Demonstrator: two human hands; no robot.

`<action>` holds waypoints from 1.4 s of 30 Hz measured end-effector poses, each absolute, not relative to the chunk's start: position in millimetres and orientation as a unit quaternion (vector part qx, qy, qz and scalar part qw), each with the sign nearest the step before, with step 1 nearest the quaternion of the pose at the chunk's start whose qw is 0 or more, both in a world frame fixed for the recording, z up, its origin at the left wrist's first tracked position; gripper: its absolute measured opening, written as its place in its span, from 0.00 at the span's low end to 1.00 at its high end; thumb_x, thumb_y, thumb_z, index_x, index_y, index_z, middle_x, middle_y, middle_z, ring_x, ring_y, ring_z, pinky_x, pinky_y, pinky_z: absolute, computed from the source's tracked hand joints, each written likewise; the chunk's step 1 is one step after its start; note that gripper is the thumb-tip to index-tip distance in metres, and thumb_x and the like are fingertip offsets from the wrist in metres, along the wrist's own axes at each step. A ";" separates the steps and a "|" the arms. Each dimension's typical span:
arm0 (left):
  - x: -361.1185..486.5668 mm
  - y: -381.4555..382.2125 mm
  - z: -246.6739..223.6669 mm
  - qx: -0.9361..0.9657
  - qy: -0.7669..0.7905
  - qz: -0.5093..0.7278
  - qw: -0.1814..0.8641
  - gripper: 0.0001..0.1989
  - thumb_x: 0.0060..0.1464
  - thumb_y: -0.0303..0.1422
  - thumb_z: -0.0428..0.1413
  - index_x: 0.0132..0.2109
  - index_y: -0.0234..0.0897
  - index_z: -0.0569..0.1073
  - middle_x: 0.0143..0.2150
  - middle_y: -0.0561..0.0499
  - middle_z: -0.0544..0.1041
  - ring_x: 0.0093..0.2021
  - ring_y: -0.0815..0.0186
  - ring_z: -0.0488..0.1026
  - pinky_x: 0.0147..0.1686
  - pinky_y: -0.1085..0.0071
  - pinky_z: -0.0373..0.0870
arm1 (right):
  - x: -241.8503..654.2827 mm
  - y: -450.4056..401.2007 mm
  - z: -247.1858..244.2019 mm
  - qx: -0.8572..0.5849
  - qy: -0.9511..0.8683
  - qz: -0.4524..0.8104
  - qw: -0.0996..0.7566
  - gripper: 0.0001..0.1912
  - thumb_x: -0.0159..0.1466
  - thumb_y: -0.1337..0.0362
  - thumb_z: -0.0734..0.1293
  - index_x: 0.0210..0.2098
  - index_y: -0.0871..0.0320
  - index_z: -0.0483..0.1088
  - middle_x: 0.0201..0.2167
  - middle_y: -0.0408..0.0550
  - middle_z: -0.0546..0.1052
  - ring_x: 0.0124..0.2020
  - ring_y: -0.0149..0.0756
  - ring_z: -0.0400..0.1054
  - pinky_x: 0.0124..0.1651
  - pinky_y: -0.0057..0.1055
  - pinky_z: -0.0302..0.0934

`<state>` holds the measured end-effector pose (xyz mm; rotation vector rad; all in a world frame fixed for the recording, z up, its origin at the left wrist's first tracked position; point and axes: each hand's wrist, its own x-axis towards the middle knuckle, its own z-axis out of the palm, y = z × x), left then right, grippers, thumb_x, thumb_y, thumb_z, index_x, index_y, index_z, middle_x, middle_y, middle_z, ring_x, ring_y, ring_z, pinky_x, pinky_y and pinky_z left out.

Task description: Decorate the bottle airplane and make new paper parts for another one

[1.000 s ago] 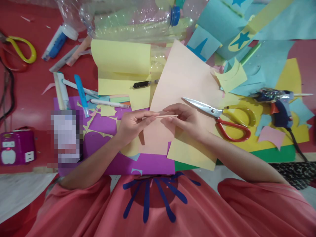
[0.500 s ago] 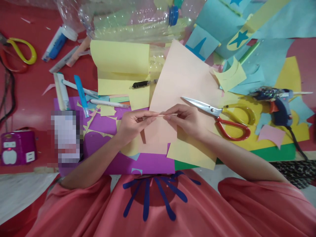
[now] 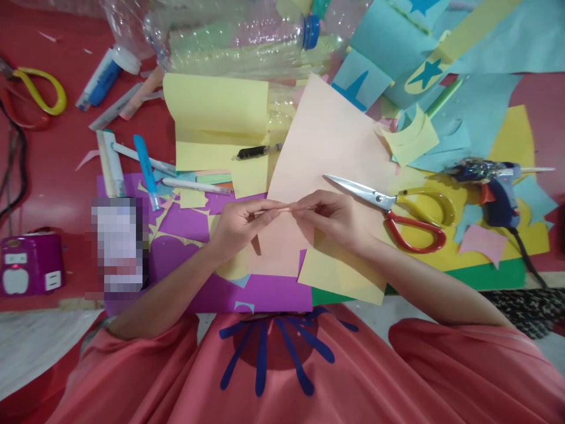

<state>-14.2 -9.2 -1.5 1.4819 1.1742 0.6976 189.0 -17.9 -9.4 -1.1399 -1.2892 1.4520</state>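
Note:
My left hand [image 3: 241, 227] and my right hand [image 3: 329, 217] meet over a large pale peach sheet [image 3: 324, 129]. Both pinch a thin, pale strip of folded paper [image 3: 285, 209], seen edge-on between the fingertips. Most of the strip is hidden by the fingers. Just right of my right hand lie scissors [image 3: 384, 200] with one yellow and one red handle, their blades resting on the peach sheet. Yellow paper [image 3: 344, 274] lies under my right wrist, and a purple sheet [image 3: 273, 294] shows beneath my left forearm.
Clear plastic bottles [image 3: 229, 41] lie along the back. A glue gun [image 3: 501, 194] sits at the right, pens [image 3: 145, 171] and a phone [image 3: 119, 244] at the left. A purple socket box [image 3: 33, 265] stands far left; paper scraps surround the hands.
The fingertips of my two hands have come slightly closer together on the strip, with less of it showing at the right hand. The scissors and papers lie as before.

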 end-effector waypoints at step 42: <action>-13.2 -11.8 -2.4 0.605 0.490 0.327 0.536 0.17 0.54 0.43 0.61 0.46 0.39 0.80 0.40 0.48 0.83 0.30 0.69 0.79 0.25 0.78 0.74 | 189.6 -16.2 -3.7 -0.508 -0.503 0.581 0.390 0.08 0.57 0.59 0.72 0.28 0.58 0.77 0.20 0.41 0.73 0.21 0.24 0.60 0.22 0.25 0.52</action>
